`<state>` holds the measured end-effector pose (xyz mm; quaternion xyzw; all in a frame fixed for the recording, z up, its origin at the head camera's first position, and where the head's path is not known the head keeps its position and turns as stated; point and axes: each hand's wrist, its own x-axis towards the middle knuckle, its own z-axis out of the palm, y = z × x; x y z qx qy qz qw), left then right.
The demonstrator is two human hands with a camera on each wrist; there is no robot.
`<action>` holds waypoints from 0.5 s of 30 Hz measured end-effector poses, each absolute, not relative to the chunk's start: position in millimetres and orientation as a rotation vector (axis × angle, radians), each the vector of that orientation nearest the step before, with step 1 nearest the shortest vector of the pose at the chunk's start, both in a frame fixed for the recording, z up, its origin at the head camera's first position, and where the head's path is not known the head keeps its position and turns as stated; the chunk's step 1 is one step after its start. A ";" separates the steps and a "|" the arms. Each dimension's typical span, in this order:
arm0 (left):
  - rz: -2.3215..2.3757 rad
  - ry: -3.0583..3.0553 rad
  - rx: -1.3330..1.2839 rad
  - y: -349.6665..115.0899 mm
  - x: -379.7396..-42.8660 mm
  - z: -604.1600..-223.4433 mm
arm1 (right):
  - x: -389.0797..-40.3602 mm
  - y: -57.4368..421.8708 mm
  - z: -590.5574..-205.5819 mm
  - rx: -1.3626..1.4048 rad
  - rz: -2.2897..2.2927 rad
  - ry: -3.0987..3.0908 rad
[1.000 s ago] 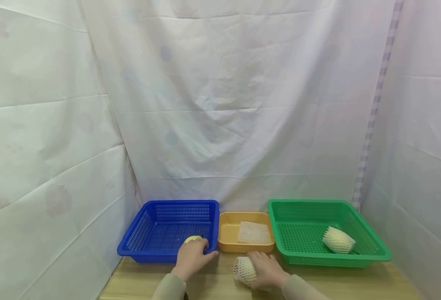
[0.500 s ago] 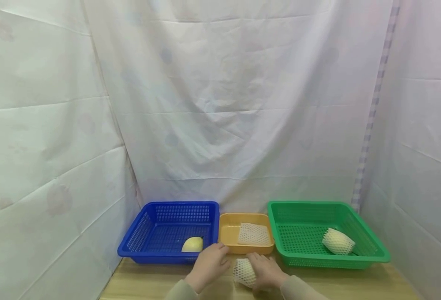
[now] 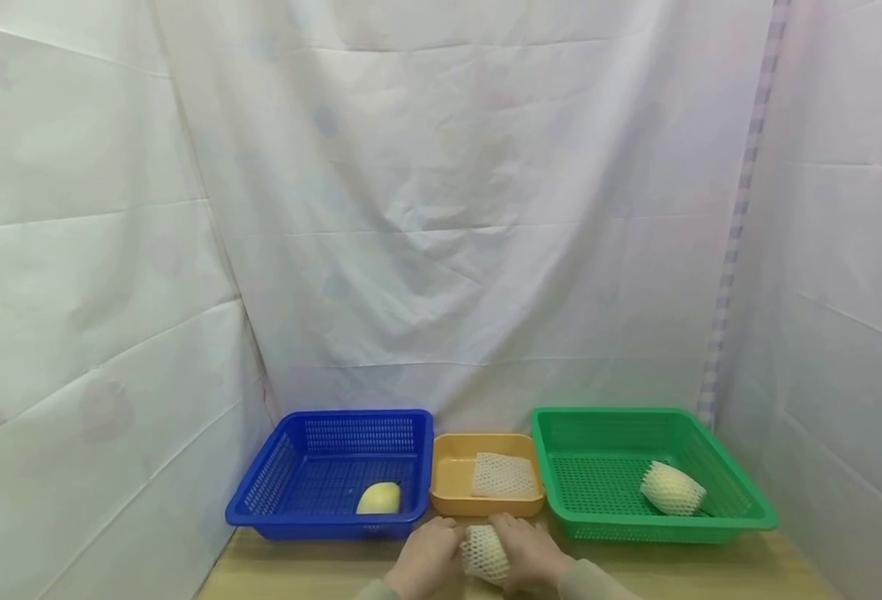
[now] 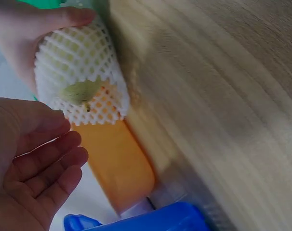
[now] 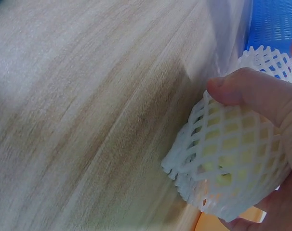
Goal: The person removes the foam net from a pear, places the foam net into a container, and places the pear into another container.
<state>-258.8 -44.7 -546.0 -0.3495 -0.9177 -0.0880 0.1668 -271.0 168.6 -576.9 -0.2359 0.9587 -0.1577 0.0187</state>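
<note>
In front of the orange tray (image 3: pixel 448 507), a pale yellow-green pear (image 4: pixel 78 91) sits inside a white foam net sleeve (image 3: pixel 483 554). My right hand (image 3: pixel 529 554) grips the sleeved pear from the right; in the right wrist view its thumb (image 5: pixel 237 86) lies across the netting. At the left, my left hand (image 3: pixel 429 557) is beside the sleeve's end, fingers loosely bent with nothing in them. The left wrist view shows its fingertips right at the net's edge, where the pear's stem end shows in the opening. Another pear (image 3: pixel 379 498) lies in the blue basket (image 3: pixel 321 531).
The green basket (image 3: pixel 651 532) on the right holds a pear in a foam net (image 3: pixel 672 489). A flat foam net (image 3: pixel 503 476) lies in the orange tray between the baskets. All stand on a wooden table (image 3: pixel 283 571), with white cloth (image 3: pixel 441 250) hanging behind and at both sides.
My left hand has let go of the pear in the blue basket and moved right and down to the sleeve. My right hand keeps its hold on the sleeved pear.
</note>
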 end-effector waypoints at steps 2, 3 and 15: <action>-0.254 -2.607 -0.995 -44.4 -260.2 -548.5 | -271.1 168.4 -577.2 -0.723 -0.493 2.970; -0.257 -2.602 -0.996 -44.5 -261.1 -549.4 | -271.1 168.5 -576.7 -0.717 -0.491 2.967; -0.250 -2.611 -1.031 -40.2 -265.0 -552.9 | -273.5 170.3 -577.9 -0.720 -0.485 2.939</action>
